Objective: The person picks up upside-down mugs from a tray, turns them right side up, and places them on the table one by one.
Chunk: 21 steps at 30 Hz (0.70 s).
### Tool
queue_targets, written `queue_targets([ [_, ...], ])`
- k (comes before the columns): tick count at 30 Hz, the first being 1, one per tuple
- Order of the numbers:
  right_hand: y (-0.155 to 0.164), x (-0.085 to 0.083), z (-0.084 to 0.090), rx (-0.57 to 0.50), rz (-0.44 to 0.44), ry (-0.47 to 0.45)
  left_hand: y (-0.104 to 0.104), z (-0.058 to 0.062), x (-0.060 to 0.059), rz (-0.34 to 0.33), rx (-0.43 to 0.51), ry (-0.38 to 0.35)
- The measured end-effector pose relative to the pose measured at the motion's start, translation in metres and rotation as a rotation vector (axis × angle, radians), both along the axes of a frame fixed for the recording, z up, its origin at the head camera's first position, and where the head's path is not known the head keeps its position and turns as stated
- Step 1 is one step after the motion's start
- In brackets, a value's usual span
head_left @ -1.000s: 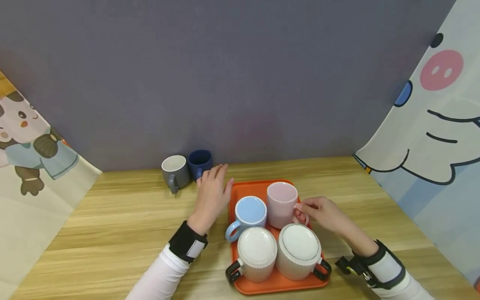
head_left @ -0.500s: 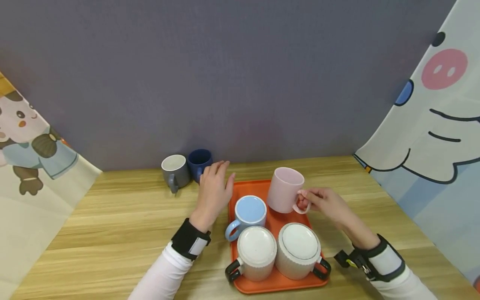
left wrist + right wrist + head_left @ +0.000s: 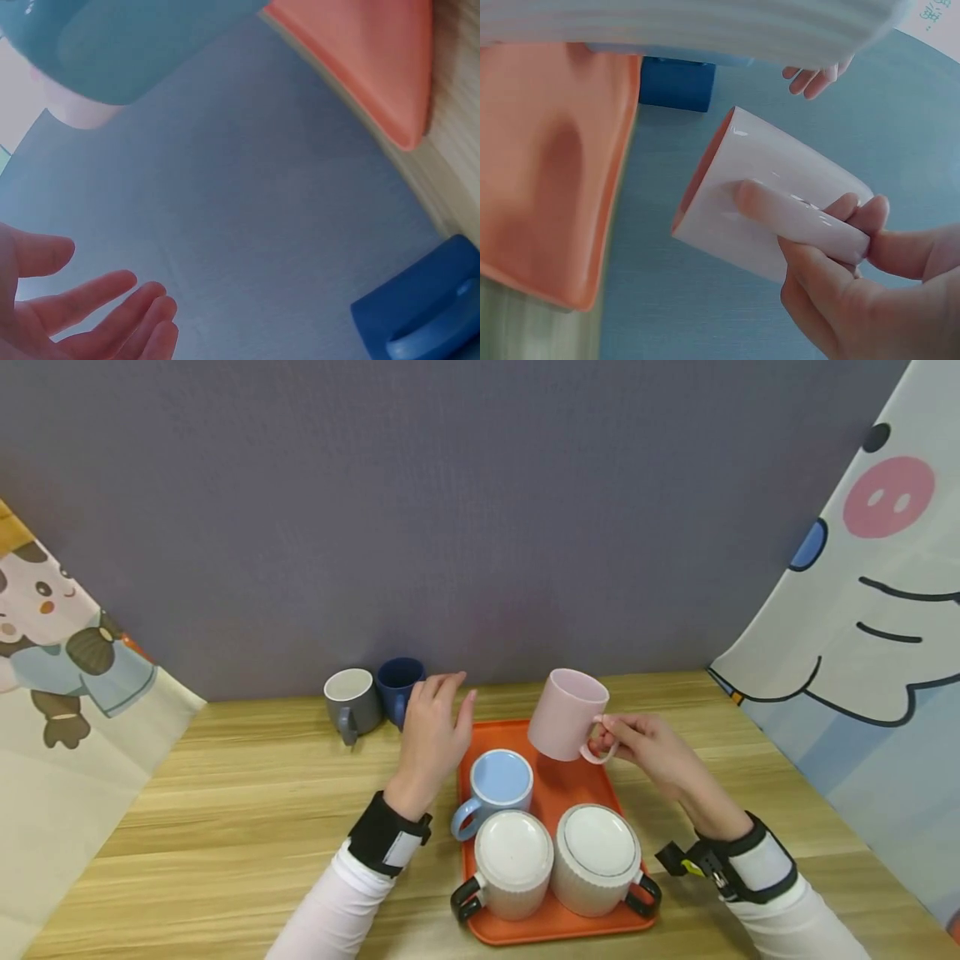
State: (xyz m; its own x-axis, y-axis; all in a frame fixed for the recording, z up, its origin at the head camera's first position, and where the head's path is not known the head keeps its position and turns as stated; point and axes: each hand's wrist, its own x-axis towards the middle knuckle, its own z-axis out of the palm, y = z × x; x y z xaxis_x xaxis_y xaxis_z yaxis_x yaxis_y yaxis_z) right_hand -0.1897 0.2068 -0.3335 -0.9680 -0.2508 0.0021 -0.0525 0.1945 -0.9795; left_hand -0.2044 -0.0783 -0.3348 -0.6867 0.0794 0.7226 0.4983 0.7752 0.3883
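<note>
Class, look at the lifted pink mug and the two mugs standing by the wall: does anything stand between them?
Yes. The left hand hovers open between the pink mug, held by the right hand, and the navy mug and grey mug.

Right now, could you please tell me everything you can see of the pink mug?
The pink mug is a plain, glossy pale pink cup, ceramic by its look, with a loop handle on one side. It is lifted clear above the far end of the orange tray, tilted with its open mouth leaning away from the handle. The right hand pinches the handle between thumb and fingers. Nothing else touches it. It looks empty.
</note>
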Motion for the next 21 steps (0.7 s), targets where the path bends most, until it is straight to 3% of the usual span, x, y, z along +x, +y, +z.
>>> queue_targets([
  [10,-0.003,-0.002,0.015,-0.106,-0.012,0.033,0.011,0.016,0.006,-0.026,0.07,0.043],
  [21,-0.009,-0.005,0.027,-0.226,0.007,0.049,0.018,0.028,0.01,-0.04,0.124,0.013],
])
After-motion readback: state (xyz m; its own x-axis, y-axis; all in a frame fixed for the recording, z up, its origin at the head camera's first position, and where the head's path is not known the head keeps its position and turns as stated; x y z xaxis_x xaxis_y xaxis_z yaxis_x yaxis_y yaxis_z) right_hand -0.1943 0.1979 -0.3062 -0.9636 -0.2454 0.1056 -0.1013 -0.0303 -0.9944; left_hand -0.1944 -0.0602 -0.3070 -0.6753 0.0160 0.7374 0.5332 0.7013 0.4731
